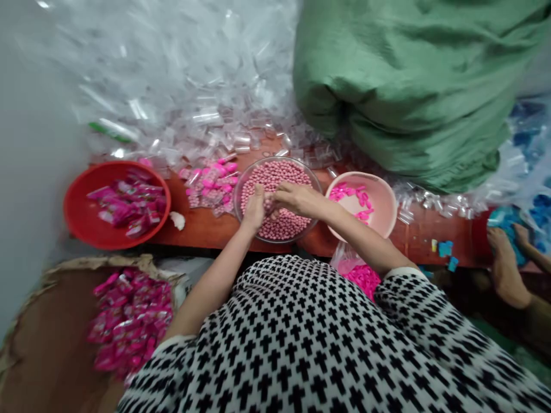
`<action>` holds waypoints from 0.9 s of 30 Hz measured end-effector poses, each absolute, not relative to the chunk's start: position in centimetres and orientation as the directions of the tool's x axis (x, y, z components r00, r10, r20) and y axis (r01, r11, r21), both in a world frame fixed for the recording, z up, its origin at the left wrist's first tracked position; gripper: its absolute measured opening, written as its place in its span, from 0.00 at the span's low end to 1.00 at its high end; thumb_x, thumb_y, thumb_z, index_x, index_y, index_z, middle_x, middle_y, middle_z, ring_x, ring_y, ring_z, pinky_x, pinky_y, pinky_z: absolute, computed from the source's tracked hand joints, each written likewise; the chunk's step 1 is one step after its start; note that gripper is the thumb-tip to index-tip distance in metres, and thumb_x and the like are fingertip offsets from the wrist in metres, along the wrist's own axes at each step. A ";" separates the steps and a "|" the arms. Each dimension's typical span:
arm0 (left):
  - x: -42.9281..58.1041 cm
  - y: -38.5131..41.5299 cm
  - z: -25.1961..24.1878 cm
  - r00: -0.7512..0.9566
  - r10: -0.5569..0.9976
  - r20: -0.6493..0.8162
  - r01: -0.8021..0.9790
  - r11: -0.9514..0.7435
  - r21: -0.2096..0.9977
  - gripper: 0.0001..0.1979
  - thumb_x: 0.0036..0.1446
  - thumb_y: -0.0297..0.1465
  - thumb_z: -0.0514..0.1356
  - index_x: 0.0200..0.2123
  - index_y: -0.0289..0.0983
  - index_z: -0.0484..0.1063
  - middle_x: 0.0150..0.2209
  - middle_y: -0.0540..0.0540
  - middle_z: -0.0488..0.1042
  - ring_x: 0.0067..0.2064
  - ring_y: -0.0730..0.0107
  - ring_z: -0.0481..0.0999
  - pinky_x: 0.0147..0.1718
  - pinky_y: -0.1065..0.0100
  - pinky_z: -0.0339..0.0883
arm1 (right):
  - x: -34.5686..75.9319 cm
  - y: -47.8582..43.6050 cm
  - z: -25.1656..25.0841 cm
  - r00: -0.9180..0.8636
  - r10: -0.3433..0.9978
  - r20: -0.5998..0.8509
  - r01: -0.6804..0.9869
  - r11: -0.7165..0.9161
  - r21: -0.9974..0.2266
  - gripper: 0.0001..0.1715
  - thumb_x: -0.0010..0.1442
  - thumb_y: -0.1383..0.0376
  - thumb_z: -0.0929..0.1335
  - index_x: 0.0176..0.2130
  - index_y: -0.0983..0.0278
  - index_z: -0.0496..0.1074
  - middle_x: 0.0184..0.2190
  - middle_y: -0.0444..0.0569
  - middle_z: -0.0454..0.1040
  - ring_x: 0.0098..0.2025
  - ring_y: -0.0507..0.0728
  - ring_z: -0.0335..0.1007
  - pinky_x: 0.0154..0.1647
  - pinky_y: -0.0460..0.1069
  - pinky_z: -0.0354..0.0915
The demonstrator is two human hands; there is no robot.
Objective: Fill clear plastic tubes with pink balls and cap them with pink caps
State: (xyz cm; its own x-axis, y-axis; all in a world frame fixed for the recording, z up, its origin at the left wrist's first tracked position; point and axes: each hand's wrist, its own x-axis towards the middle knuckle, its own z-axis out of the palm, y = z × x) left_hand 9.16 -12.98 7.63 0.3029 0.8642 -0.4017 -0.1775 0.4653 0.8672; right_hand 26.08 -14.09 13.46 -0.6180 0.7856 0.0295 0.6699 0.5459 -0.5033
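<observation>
head view: left hand [255,211] and right hand [297,198] meet over the pink beads [284,228], which fill a clear bowl [236,202] on the red-brown table [202,230]. grip: fingers of both hands bent and close together; blurred, cannot tell how far open or whether anything is held. pale pink basin [390,211] with bright pink pieces [364,198] just right; red basin [72,201] with pink packets [129,206] farther left.

We are in what looks like a workshop: along one bench [204,225] we see massed pink beads [284,227], heaped clear plastic [172,69] and a bulging sack [413,97].
</observation>
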 end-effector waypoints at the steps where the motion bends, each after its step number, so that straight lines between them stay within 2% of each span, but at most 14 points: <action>1: 9.0 -13.0 7.4 0.335 0.850 -0.406 -0.128 0.468 0.874 0.34 0.51 0.63 0.52 0.27 0.36 0.74 0.15 0.49 0.67 0.18 0.70 0.71 0.12 0.74 0.58 | 25.9 -14.6 12.9 -0.590 0.808 0.019 0.682 0.510 -0.524 0.12 0.67 0.62 0.63 0.45 0.63 0.72 0.38 0.50 0.71 0.36 0.54 0.66 0.33 0.46 0.60; 3: 8.7 -13.1 6.9 0.347 0.827 -0.441 -0.074 0.493 0.867 0.35 0.50 0.64 0.50 0.24 0.35 0.72 0.14 0.49 0.66 0.18 0.71 0.71 0.12 0.74 0.59 | 25.6 -15.7 11.4 -0.485 0.873 0.047 0.677 0.409 -0.611 0.10 0.67 0.62 0.63 0.41 0.65 0.71 0.37 0.50 0.72 0.37 0.54 0.67 0.37 0.47 0.63; 5: 8.4 -13.1 6.6 0.295 0.822 -0.487 -0.084 0.531 0.843 0.37 0.52 0.64 0.47 0.23 0.35 0.71 0.13 0.49 0.65 0.17 0.72 0.71 0.14 0.75 0.62 | 25.6 -17.2 9.6 -0.297 0.952 0.079 0.655 0.263 -0.708 0.10 0.67 0.62 0.64 0.40 0.66 0.71 0.36 0.50 0.74 0.39 0.53 0.69 0.42 0.47 0.64; 8: 8.1 -13.3 6.5 0.210 0.809 -0.549 -0.133 0.580 0.804 0.37 0.55 0.63 0.43 0.24 0.35 0.70 0.13 0.49 0.65 0.17 0.73 0.70 0.17 0.74 0.66 | 27.1 -20.1 7.3 -0.010 0.999 0.030 0.610 0.031 -0.792 0.13 0.65 0.61 0.65 0.47 0.65 0.71 0.41 0.50 0.76 0.40 0.53 0.71 0.45 0.47 0.65; 11: 8.5 -14.0 6.9 0.221 0.771 -0.597 -0.157 0.633 0.759 0.36 0.56 0.62 0.44 0.25 0.35 0.71 0.16 0.49 0.68 0.17 0.75 0.69 0.19 0.75 0.68 | 31.5 -23.4 5.7 0.189 0.980 -0.067 0.607 -0.170 -0.776 0.13 0.64 0.62 0.65 0.47 0.64 0.72 0.43 0.50 0.77 0.43 0.54 0.72 0.47 0.48 0.66; 13: 9.3 -14.6 7.2 0.260 0.739 -0.621 -0.164 0.668 0.726 0.35 0.56 0.61 0.47 0.26 0.34 0.71 0.16 0.49 0.67 0.18 0.76 0.69 0.19 0.75 0.69 | 35.6 -25.5 4.9 0.328 0.934 -0.142 0.656 -0.333 -0.678 0.12 0.65 0.65 0.63 0.43 0.64 0.74 0.41 0.50 0.77 0.42 0.55 0.73 0.47 0.49 0.66; 16: 10.7 -15.6 7.7 0.322 0.699 -0.638 -0.171 0.706 0.687 0.32 0.54 0.59 0.53 0.28 0.33 0.71 0.17 0.52 0.64 0.19 0.77 0.69 0.18 0.76 0.69 | 41.2 -28.0 3.5 0.367 0.872 -0.324 0.786 -0.476 -0.393 0.13 0.62 0.70 0.63 0.43 0.66 0.76 0.44 0.54 0.77 0.45 0.58 0.72 0.48 0.51 0.65; 19: 11.9 -16.3 8.0 0.344 0.694 -0.633 -0.163 0.708 0.687 0.29 0.53 0.56 0.58 0.30 0.33 0.71 0.18 0.54 0.63 0.19 0.78 0.69 0.18 0.77 0.69 | 44.2 -29.5 1.9 0.263 0.857 -0.443 0.890 -0.393 -0.232 0.19 0.61 0.73 0.61 0.49 0.67 0.74 0.51 0.57 0.73 0.51 0.60 0.68 0.50 0.51 0.63; 21: 12.3 -16.6 8.1 0.354 0.707 -0.612 -0.158 0.690 0.706 0.28 0.53 0.55 0.59 0.33 0.33 0.71 0.19 0.54 0.63 0.20 0.78 0.70 0.19 0.77 0.70 | 44.8 -29.9 0.9 0.200 0.860 -0.470 0.917 -0.333 -0.218 0.19 0.63 0.72 0.61 0.50 0.67 0.74 0.51 0.59 0.72 0.53 0.61 0.66 0.51 0.52 0.62; 24: 12.3 -16.8 8.0 0.394 0.727 -0.563 -0.177 0.661 0.729 0.28 0.52 0.55 0.60 0.37 0.33 0.71 0.22 0.53 0.66 0.23 0.77 0.72 0.23 0.75 0.73 | 44.8 -29.8 0.1 0.189 0.864 -0.467 0.915 -0.328 -0.236 0.16 0.63 0.69 0.62 0.47 0.68 0.75 0.48 0.61 0.73 0.51 0.61 0.66 0.51 0.52 0.62; 27: 12.4 -16.9 8.0 0.438 0.729 -0.525 -0.204 0.650 0.732 0.29 0.49 0.55 0.62 0.37 0.33 0.70 0.23 0.53 0.67 0.26 0.76 0.74 0.26 0.72 0.76 | 44.5 -29.5 0.2 0.257 0.865 -0.431 0.832 -0.425 -0.357 0.14 0.62 0.65 0.64 0.44 0.68 0.75 0.43 0.58 0.76 0.45 0.58 0.70 0.46 0.50 0.64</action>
